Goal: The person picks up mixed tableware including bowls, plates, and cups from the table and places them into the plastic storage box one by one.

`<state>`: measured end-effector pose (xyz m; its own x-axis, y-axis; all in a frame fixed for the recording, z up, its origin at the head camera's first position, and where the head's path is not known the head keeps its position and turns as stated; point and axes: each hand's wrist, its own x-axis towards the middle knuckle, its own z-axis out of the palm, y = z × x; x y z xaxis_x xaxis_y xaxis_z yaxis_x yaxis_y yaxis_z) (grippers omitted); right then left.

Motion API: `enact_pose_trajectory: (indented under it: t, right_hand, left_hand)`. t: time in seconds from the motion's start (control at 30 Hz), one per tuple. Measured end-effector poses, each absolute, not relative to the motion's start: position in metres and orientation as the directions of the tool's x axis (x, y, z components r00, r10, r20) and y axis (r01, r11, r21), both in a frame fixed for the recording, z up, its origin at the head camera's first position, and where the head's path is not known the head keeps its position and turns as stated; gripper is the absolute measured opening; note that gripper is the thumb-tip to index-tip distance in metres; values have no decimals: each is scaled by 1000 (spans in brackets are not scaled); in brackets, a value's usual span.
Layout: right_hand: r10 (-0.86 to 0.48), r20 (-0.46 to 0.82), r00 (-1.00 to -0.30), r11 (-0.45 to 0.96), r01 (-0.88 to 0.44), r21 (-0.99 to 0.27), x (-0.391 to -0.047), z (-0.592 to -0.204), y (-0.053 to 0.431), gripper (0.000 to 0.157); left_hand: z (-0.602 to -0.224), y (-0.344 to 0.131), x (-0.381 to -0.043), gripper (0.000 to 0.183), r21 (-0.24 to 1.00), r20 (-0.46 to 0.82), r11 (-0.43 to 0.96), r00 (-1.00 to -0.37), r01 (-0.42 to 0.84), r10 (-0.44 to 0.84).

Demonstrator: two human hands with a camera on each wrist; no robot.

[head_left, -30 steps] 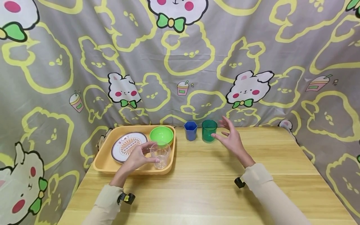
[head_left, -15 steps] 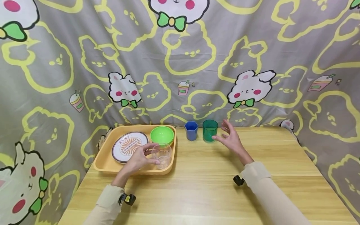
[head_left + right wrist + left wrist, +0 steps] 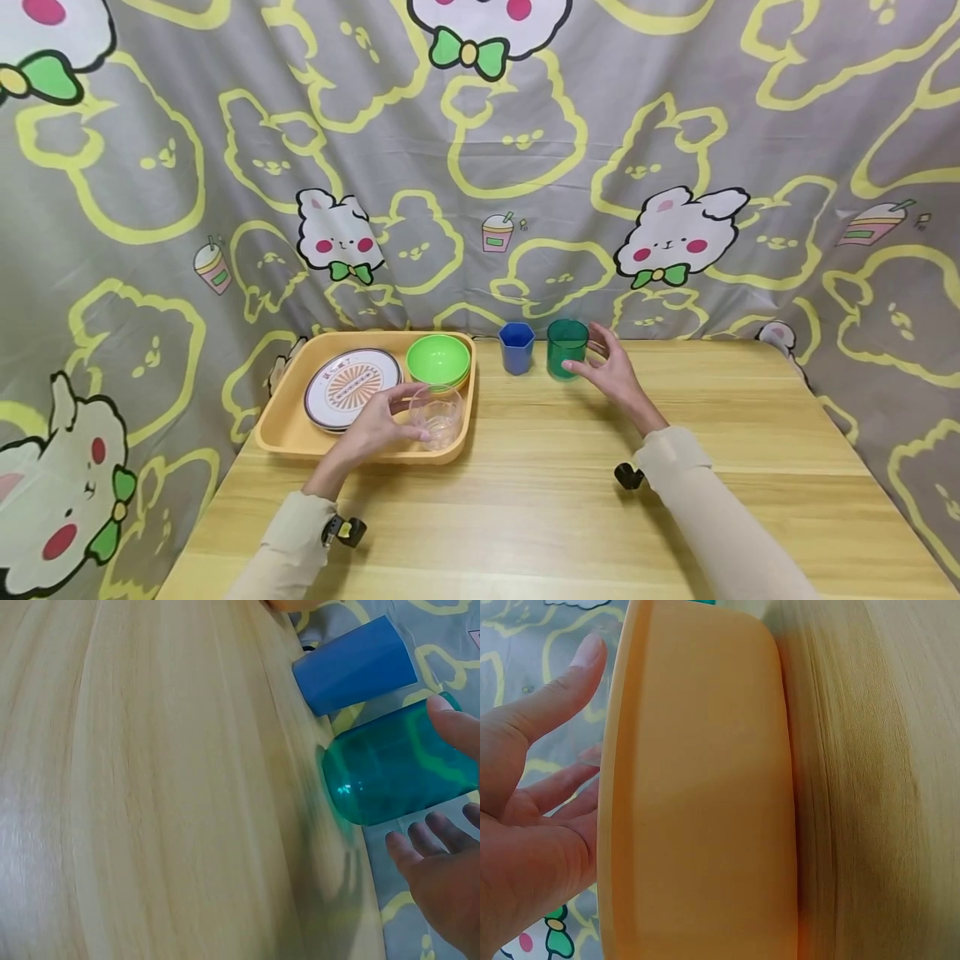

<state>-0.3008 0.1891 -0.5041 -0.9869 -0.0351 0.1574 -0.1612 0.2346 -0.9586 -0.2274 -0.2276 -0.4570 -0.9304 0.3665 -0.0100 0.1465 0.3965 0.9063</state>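
My left hand point(image 3: 375, 427) holds a clear cup point(image 3: 442, 421) at the front right corner of the orange tray point(image 3: 279, 435), thumb on the near side and fingers behind. In the left wrist view, the tray's wall point(image 3: 705, 787) hides most of that cup. Over by the curtain, a see-through green cup point(image 3: 566, 354) stands upright on the table. My right hand point(image 3: 617, 377) is spread around its right side. The right wrist view has the thumb point(image 3: 454, 724) overlapping the green cup, while the other fingers point(image 3: 405, 851) are apart from it.
Inside the tray lie white plates point(image 3: 352, 390) with an orange pattern, and green bowls point(image 3: 437, 358) in a stack. A blue six-sided cup point(image 3: 517, 350) stands between the tray and the green cup. A patterned curtain point(image 3: 525, 275) hangs along the table's back edge.
My right hand has come in closer around the green cup, its fingers now nearer the cup's right side. The left hand stays at the clear cup. The head view has shifted slightly.
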Motion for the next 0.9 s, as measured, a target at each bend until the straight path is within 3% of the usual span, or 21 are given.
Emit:
enact_pose_trajectory:
  t: [0.6,0.9]
  right_hand:
    - [-9,137,-990,308,-134,-942,-305,-506,177,88]
    - [2,150,-989,307,-142,-941,-305,-506,176,82]
  left_hand:
    - [-462,-226,-226,77,924,-31,373,-952,89,303]
    - [-465,-230,-228,78,933,-8,343,-943,113,333]
